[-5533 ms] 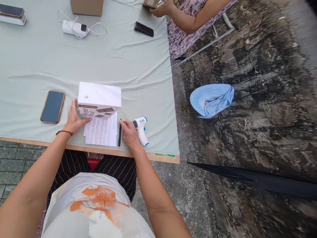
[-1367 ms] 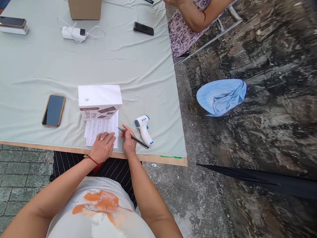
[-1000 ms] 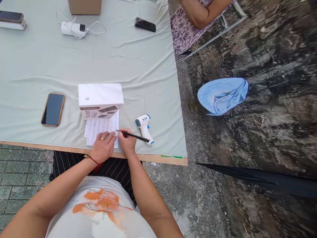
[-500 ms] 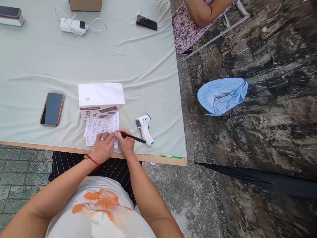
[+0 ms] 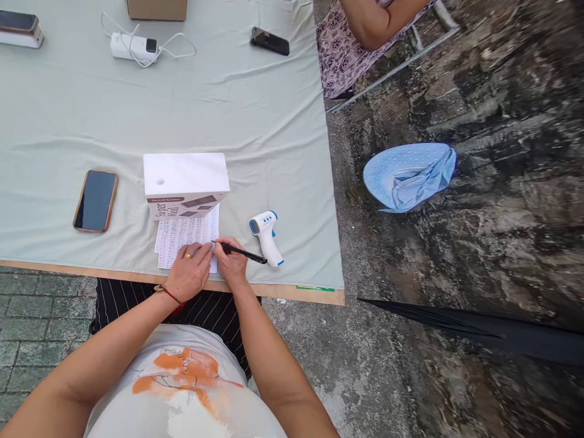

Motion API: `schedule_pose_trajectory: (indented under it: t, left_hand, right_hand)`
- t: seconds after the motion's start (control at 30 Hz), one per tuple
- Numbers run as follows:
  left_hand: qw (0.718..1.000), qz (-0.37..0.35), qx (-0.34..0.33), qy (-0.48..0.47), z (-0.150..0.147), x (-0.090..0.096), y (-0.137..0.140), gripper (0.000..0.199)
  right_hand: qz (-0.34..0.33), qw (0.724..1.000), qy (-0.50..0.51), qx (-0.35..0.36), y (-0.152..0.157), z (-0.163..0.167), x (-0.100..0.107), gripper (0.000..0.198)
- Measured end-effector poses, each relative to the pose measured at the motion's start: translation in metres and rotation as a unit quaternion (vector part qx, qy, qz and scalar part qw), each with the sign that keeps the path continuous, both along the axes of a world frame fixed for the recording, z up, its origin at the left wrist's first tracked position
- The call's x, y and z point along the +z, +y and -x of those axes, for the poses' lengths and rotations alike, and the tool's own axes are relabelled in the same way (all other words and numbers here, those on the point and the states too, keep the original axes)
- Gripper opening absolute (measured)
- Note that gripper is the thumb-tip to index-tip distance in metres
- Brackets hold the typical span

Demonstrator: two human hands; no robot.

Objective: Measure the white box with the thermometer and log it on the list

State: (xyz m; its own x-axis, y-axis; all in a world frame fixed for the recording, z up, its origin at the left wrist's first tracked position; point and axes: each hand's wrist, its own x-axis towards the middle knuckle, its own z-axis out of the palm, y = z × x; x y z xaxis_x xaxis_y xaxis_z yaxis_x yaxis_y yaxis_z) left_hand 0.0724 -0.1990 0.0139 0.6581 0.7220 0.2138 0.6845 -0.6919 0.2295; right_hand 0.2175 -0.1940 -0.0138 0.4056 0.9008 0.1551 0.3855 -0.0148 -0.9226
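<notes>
Sheets of paper (image 5: pixel 174 236) covered in small handwriting lie near the table's front edge. Flat on them rests my left hand (image 5: pixel 189 269), fingers stretched out and a ring on one of them. My right hand (image 5: pixel 232 266) is closed around a black pen (image 5: pixel 246 252), its tip at the paper beside my left fingertips. A white box (image 5: pixel 187 173) with brown print stands on the far part of the sheets. Just right of my right hand lies a white and blue infrared thermometer (image 5: pixel 267 237). The writing under my fingers is hidden.
A phone in a brown case (image 5: pixel 95 201) lies to the left on the pale tablecloth (image 5: pixel 91 109). Farther back are a white device with a cable (image 5: pixel 134 48), a black phone-like object (image 5: pixel 270 41) and a cardboard box (image 5: pixel 157 9). Another person's arm (image 5: pixel 378 24) shows at upper right, above a blue hat (image 5: pixel 410 176).
The pen's back end has shifted very slightly left with my right hand. My left hand and the things on the table look unchanged.
</notes>
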Motion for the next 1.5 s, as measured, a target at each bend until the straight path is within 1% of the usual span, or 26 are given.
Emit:
schedule_pose_trajectory:
  t: [0.17,0.37,0.67,1.03,1.5]
  left_hand:
    - [1.0,0.014,0.0,0.0,0.0002,0.0008,-0.0001,0.041]
    - [1.0,0.006,0.003,0.005,0.0,0.0017,0.0,0.038]
    - [1.0,0.015,0.002,-0.001,-0.0001,0.0017,-0.0004,0.043]
    - [1.0,0.012,0.001,-0.001,-0.0004,0.0021,0.0005,0.038]
    - [1.0,0.008,-0.001,-0.002,-0.0001,0.0015,0.0001,0.038]
  right_hand:
    - [0.009,1.0,0.0,-0.002,-0.0005,-0.0007,-0.0013,0.011]
    - [0.006,1.0,0.017,-0.021,-0.0005,-0.0007,-0.003,0.012]
    - [0.007,1.0,0.009,-0.022,0.0,0.0001,-0.0034,0.011]
    - [-0.004,1.0,0.005,-0.01,-0.0004,-0.0001,0.0003,0.01]
    - [-0.008,1.0,-0.003,-0.029,-0.0006,-0.0007,-0.0039,0.012]
